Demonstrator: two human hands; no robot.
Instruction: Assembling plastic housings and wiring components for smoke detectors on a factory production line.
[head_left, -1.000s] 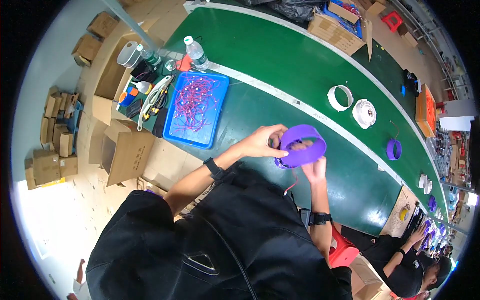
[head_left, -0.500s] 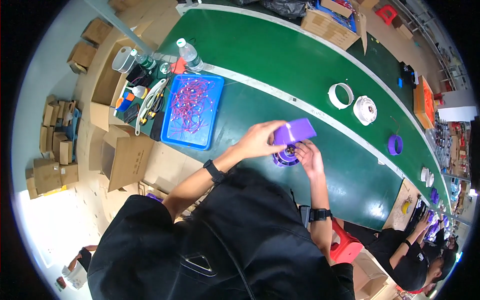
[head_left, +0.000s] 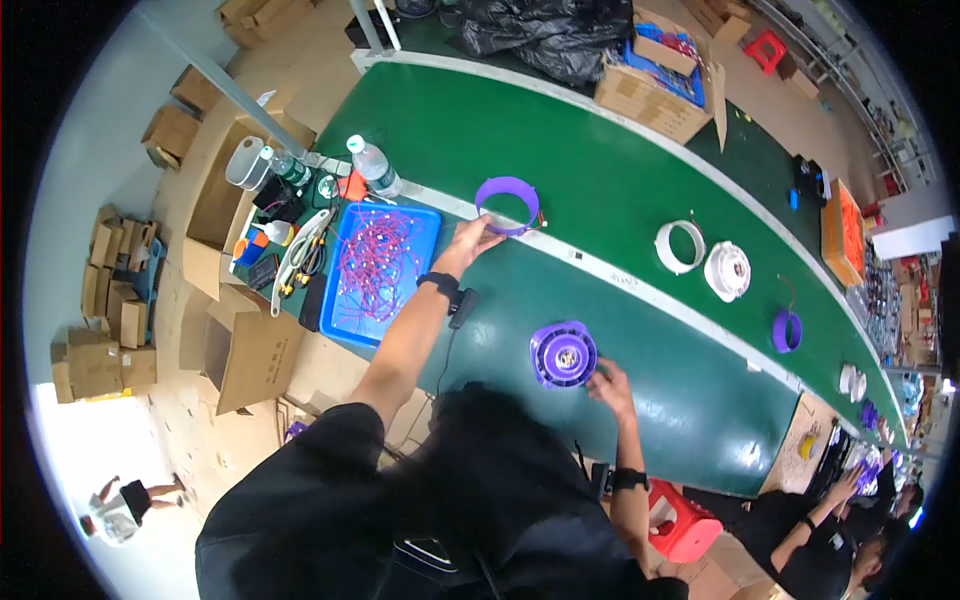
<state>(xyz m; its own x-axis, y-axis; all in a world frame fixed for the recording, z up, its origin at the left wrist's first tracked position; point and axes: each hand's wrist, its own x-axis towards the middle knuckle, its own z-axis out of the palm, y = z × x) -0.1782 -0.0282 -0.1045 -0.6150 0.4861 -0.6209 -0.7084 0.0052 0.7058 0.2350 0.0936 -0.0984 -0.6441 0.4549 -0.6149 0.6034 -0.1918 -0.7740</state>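
Note:
My left hand (head_left: 472, 243) reaches out over the white divider and grips the near edge of a purple ring (head_left: 508, 187). A short wire with a connector shows at the ring's right side. Whether the ring rests on the far green surface is hard to tell. On the near green table lies a round purple housing (head_left: 563, 355), with black slots around a shiny metal centre. My right hand (head_left: 610, 387) is at its right edge, the fingers curled against the rim.
Left of my arm stands a blue tray (head_left: 428, 228) of red and purple wires, with tools and water bottles (head_left: 374, 165) beyond. On the far green belt are a white ring (head_left: 680, 247), a white housing (head_left: 727, 271) and another purple ring (head_left: 787, 331). People work at right.
The purple ring has gone from above the housing to the far left, carried by my left hand. The housing now lies uncovered, my right hand at its right edge. The view has shifted.

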